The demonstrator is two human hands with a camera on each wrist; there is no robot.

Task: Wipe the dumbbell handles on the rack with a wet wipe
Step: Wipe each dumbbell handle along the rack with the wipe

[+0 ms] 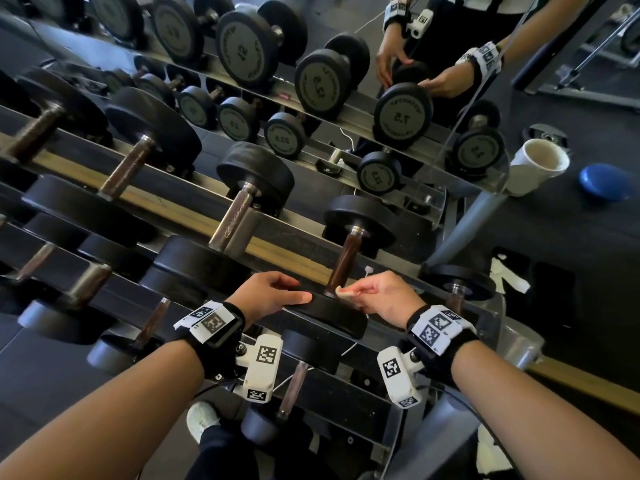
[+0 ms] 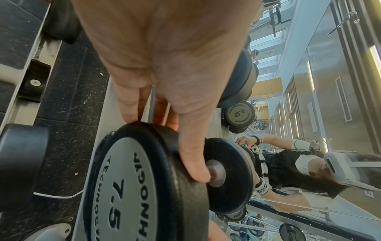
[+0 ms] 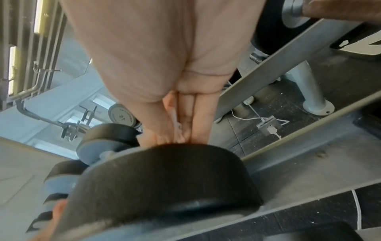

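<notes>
Left hand [image 1: 268, 296] laid over the near head of a 7.5 dumbbell [image 2: 132, 187], fingers draped on its black rim with the thumb stretched along the edge, steadying rather than clenching. Right hand [image 1: 381, 297] pinched shut on a small crumpled wet wipe [image 1: 341, 292], held against the foot of that dumbbell's handle [image 1: 346, 261], just where the bar meets the near head. Judged from this: mid-task, wiping of this one handle only starting or finishing at its lower end, impossible to tell which. Further left on the rack [image 1: 194, 216], several more handles, none visibly damp, so no telling which are done; a lower tier of smaller dumbbells likewise, probably left to do. Handle here dark brown, slim, round, looking finely ridged; its neighbour [image 1: 232, 220] silvery, with clear cross-hatched knurling likely to catch the wipe. Heads thick matte black discs, rubbery-looking, with grey faces and raised lettering. Rack rails of smooth grey metal. Behind, a mirror doubling everything; to the right, a white cup [image 1: 535, 164] and blue disc [image 1: 604, 181] on speckled dark flooring.
</notes>
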